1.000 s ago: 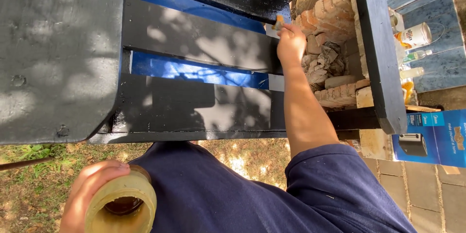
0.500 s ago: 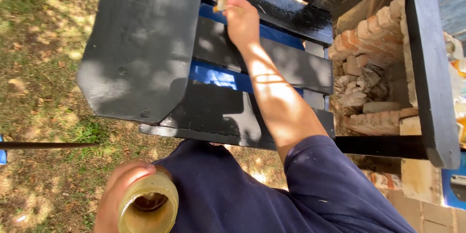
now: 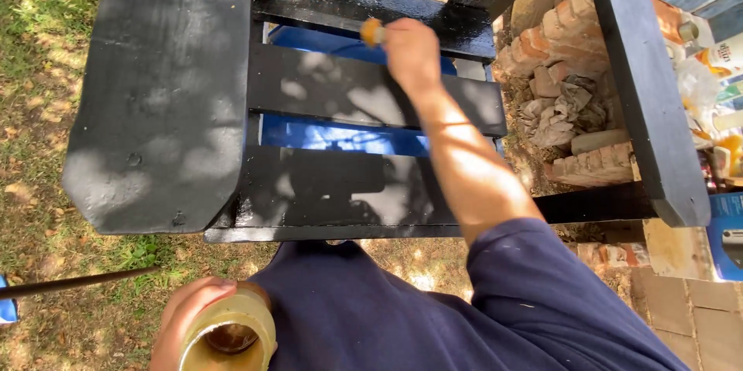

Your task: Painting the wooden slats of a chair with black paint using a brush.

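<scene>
We see black slatted chair (image 3: 170, 108) filling view, blue sheet (image 3: 340, 135) showing between slats, brick pile (image 3: 573, 100) with crumpled rags beyond right armrest, grass at left. Nothing blocks our reach. Since half second ago our right hand (image 3: 410, 50) sits further along glossy wet slat. It is closed around paintbrush (image 3: 374, 31), tip on that slat. Our left hand (image 3: 190, 321) wraps yellowish jar (image 3: 230, 332) near lap.
</scene>
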